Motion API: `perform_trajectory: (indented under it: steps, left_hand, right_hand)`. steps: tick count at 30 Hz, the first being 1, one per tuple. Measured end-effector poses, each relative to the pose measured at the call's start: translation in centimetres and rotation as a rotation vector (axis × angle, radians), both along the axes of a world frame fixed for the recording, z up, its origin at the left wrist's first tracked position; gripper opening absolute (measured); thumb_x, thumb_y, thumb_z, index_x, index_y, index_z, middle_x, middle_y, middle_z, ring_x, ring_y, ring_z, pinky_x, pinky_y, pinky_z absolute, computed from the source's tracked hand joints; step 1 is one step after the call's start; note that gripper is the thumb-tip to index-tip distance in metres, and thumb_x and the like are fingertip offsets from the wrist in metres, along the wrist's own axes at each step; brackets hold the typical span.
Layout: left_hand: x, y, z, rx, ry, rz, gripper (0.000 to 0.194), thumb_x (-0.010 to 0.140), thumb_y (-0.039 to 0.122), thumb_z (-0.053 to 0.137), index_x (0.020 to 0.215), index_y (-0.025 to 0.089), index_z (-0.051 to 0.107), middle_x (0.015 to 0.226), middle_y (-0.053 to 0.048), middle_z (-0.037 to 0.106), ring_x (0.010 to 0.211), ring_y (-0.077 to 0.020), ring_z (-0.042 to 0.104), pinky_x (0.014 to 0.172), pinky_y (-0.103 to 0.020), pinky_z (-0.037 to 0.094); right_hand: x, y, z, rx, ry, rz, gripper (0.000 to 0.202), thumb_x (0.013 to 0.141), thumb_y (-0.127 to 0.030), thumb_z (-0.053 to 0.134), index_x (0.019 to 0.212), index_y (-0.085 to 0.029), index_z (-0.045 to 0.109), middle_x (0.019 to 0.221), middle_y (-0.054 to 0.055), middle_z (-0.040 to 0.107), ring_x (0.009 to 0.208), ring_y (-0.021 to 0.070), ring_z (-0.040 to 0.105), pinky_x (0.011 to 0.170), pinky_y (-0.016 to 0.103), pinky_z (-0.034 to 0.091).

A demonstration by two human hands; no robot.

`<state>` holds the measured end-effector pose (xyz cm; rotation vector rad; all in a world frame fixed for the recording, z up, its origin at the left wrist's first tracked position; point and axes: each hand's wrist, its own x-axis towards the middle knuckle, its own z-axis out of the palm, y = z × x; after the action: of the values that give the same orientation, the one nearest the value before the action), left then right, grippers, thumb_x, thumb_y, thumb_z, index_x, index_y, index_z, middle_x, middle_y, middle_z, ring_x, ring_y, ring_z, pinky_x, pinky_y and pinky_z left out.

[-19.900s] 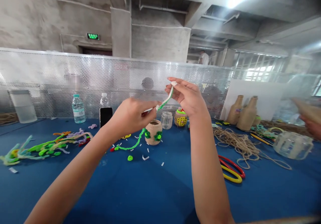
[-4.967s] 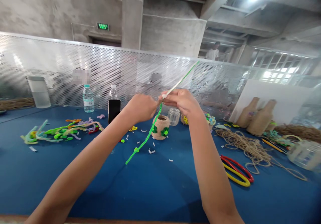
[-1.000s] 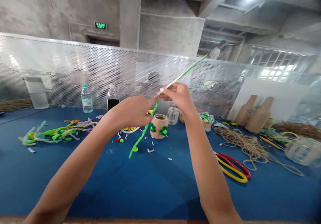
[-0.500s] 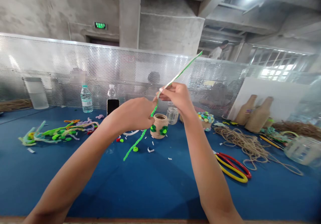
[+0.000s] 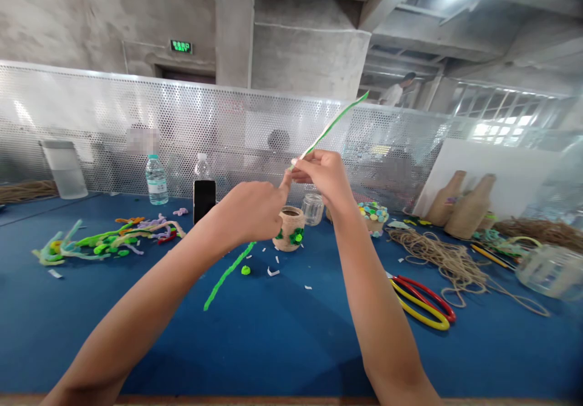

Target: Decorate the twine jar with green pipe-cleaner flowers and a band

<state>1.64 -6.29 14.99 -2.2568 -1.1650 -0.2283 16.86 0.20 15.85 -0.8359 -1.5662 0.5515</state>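
Note:
My right hand (image 5: 324, 172) is closed in a pinch on a green pipe cleaner and a white one, whose upper ends (image 5: 337, 121) rise together toward the upper right. Close beside it, my left hand (image 5: 255, 209) has its index finger reaching to the pinch, with its other fingers curled round the green pipe cleaner. The green lower length (image 5: 229, 271) slants down to the left over the blue table (image 5: 273, 345). Behind my left hand stands a twine-wrapped jar (image 5: 291, 229) with green decorations, partly covered by that hand.
Colourful pipe cleaners (image 5: 107, 242) lie at left, near a water bottle (image 5: 157, 179) and a phone (image 5: 204, 199). At right are red-and-yellow scissors (image 5: 423, 306), loose twine (image 5: 437, 260), wrapped bottles (image 5: 471, 209) and a glass jar (image 5: 551, 270). Further back, a person (image 5: 398, 90) is visible.
The lower green end has swung down and to the left. My left hand has shifted slightly, its index finger now straighter toward my right fingertips. My right hand has barely moved.

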Motion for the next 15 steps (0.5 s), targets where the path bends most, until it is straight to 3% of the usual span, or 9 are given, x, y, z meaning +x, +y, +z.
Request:
perform_trajectory:
  steps: [8, 15]
  left_hand:
    - [0.2, -0.04, 0.08, -0.023, 0.008, 0.004, 0.068, 0.073, 0.017, 0.039, 0.137, -0.001, 0.026, 0.063, -0.01, 0.059, 0.057, -0.0212, 0.055, 0.044, -0.028, 0.023]
    - [0.21, 0.23, -0.05, -0.063, -0.01, -0.023, 0.072, 0.073, 0.02, 0.04, 0.138, -0.003, 0.02, 0.062, -0.008, 0.059, 0.053, -0.0199, 0.054, 0.043, -0.027, 0.026]
  right_hand:
    - [-0.06, -0.19, 0.02, 0.005, 0.04, 0.048, 0.015, 0.075, -0.026, 0.061, 0.065, -0.017, 0.054, 0.063, 0.003, 0.066, 0.062, 0.0166, 0.067, 0.063, 0.029, 0.057]
    - [-0.03, -0.31, 0.04, -0.004, 0.053, 0.058, 0.019, 0.076, -0.031, 0.062, 0.065, -0.018, 0.054, 0.067, 0.005, 0.066, 0.065, 0.017, 0.067, 0.069, 0.031, 0.056]
